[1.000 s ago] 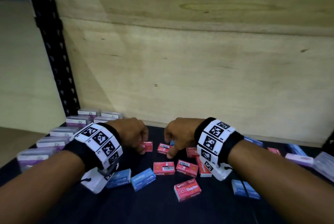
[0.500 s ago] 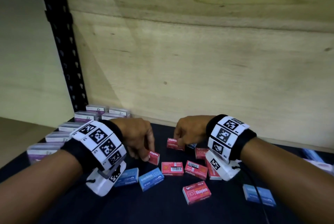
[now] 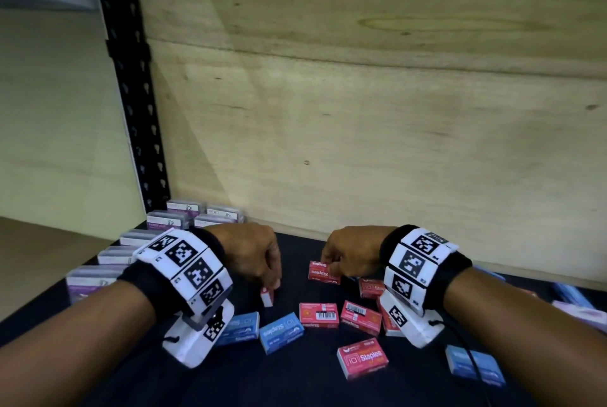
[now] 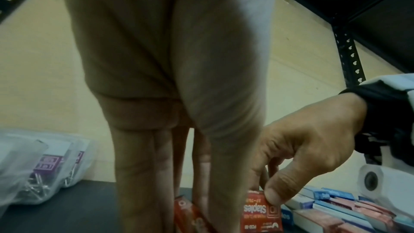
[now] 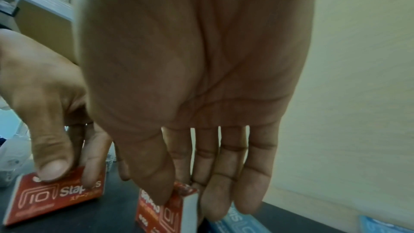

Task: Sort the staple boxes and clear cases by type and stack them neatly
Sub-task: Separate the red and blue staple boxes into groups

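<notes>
On the black shelf (image 3: 328, 387) lie loose red and blue staple boxes. My left hand (image 3: 274, 285) pinches a red staple box (image 3: 267, 297) that stands on its edge on the shelf; in the left wrist view this box (image 4: 187, 214) shows between the downward-pointing fingers. My right hand (image 3: 328, 267) pinches a second red box (image 3: 319, 271) between thumb and fingers, further back; the right wrist view shows that box (image 5: 156, 219) under the thumb. Clear cases with purple labels (image 3: 95, 278) stand in rows at the left.
Two blue boxes (image 3: 281, 333) lie just in front of my left hand, several red ones (image 3: 318, 315) in front of my right, and more blue ones (image 3: 474, 364) at the right. A plywood back wall (image 3: 361, 144) and a black post (image 3: 131, 94) bound the shelf.
Each hand has taken up a red box from the middle cluster. The left hand drew its box nearer and stood it on edge; the right hand raised its box toward the back.
</notes>
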`<state>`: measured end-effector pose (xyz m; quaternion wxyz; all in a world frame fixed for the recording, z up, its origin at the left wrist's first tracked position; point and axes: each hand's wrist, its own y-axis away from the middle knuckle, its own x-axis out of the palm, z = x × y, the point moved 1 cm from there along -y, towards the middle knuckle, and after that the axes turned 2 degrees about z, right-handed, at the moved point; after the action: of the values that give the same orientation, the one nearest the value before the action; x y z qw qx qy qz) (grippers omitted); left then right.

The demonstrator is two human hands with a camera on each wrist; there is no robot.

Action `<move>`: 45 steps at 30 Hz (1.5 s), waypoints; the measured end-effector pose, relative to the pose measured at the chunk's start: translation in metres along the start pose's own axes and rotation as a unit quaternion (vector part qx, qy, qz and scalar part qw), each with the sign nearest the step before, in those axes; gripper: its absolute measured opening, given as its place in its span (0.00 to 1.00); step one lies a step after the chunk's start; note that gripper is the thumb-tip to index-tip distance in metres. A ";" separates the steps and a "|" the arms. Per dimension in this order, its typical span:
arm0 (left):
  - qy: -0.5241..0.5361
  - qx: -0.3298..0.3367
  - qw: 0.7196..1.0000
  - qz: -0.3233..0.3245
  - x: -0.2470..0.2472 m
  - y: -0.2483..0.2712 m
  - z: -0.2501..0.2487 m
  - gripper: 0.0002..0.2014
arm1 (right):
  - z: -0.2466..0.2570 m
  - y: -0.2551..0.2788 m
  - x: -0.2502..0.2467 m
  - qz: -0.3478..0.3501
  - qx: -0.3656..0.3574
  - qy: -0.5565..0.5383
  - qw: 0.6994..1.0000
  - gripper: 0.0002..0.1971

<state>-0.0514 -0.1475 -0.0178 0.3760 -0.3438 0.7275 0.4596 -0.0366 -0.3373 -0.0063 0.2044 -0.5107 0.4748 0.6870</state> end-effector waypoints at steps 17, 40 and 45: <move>0.004 0.007 0.998 -0.054 -0.015 -0.011 0.011 0.21 | -0.004 -0.009 -0.011 -0.059 -0.013 -0.022 0.998 0.15; -0.089 0.026 0.993 -0.067 -0.041 -0.085 0.006 0.22 | -0.023 -0.066 -0.017 -0.106 -0.020 0.098 0.989 0.12; -0.064 0.041 0.994 -0.074 -0.041 -0.092 0.002 0.20 | -0.026 -0.057 -0.020 -0.128 -0.006 0.119 0.985 0.08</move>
<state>0.0465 -0.1705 -0.0210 0.4682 -0.3506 0.6929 0.4216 0.0280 -0.3293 -0.0147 0.2291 -0.6465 0.4224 0.5925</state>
